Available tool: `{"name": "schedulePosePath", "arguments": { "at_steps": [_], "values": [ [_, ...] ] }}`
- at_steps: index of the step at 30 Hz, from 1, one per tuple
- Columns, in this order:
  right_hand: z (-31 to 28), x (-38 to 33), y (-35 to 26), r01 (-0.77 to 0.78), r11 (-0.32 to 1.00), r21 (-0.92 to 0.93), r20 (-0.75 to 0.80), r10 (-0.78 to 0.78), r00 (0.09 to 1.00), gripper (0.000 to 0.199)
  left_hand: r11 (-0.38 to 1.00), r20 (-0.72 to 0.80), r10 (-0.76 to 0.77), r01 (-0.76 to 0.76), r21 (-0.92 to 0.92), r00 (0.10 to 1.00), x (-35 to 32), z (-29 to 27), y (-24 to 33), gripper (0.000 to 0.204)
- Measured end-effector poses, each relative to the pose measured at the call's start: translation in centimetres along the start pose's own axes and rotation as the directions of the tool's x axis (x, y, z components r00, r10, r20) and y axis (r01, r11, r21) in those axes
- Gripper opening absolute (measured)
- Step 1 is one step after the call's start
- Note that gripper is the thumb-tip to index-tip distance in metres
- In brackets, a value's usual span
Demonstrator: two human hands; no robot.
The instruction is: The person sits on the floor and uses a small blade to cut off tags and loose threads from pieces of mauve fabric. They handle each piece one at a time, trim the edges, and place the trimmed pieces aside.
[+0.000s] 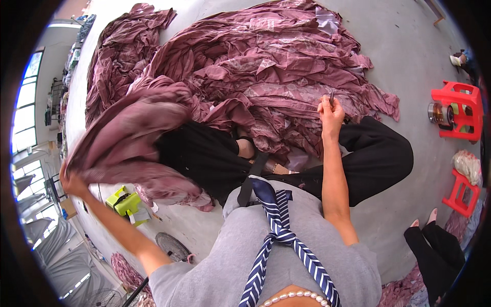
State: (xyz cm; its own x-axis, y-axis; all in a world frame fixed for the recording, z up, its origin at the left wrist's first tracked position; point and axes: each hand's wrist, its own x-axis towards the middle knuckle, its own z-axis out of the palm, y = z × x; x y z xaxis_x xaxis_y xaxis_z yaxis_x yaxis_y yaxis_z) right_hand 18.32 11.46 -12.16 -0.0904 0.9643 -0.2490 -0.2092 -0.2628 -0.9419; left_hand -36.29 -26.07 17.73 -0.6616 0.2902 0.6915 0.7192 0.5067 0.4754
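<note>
Your left hand [71,183] is flung out wide, fingers clamped on the edge of a mauve, thin, crumpled piece of fabric [138,133]. That cloth sweeps up and away from the grip in a blurred arc, its far end falling across your black-trousered lap [204,158]. Just below the grip, on the grey concrete floor [409,46], sits a lime-green plastic tool or box [124,202]; blur keeps you from telling which.

Your right hand [331,113] is raised ahead of you, fingers pinched together around a small slim metal tool [332,97], possibly snips, though it is too small to be sure. Directly beyond that hand spreads the big heap of matching mauve fabric pieces [266,61], its nearest folds touching your knees.

Well off to the right of the right hand stands a red plastic stool [458,110] with a small jar beside it, and a second red stool [460,194] lies nearer. Another person's bare feet and black trousers [434,245] show at the lower right.
</note>
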Motion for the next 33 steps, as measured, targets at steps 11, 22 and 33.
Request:
{"name": "schedulePosePath", "arguments": {
  "at_steps": [11,22,33],
  "values": [
    [-0.5,3.9,3.8,-0.141,0.977,-0.161,-0.223,0.104,0.969,0.049,0.917,0.402,0.004,-0.163,0.363,0.916,-12.1,7.7,-0.5,0.062],
    [-2.9,6.6,8.9,-0.009,0.608,-0.794,-0.233,-0.290,0.928,0.022,0.843,0.718,-0.117,-0.313,0.437,0.686,-20.8,12.6,-9.0,0.052],
    [0.7,20.2,2.2,0.263,0.130,-0.956,0.221,-0.273,0.936,0.037,0.748,0.637,-0.342,-0.210,0.630,0.690,-21.5,17.5,-13.7,0.030]
  ]
}}
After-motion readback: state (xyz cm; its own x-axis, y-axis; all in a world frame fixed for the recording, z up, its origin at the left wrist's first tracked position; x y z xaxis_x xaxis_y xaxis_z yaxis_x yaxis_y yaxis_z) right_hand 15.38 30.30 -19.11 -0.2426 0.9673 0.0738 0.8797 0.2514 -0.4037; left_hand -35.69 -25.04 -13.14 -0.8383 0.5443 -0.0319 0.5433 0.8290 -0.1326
